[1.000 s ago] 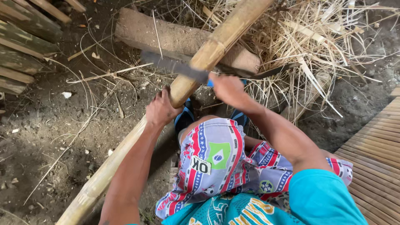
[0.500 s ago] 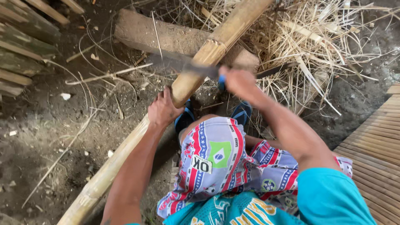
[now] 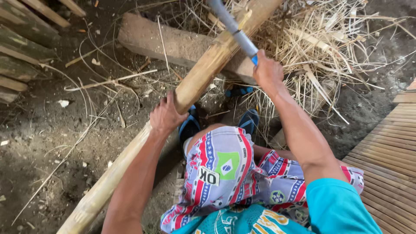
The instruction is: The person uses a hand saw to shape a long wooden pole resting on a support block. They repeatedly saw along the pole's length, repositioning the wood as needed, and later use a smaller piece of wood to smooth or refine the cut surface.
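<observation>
Down below me, a long bamboo pole runs from lower left to upper right, its far part propped on a wood block over bare dirt. My left hand is clamped round the pole at mid-length; I judge it should stay firm and well back from the strike point. To the right, my right hand is closed tight on a blue-handled blade, raised over the pole. Each chop wants a controlled angle, away from my sandalled feet, I reckon
</observation>
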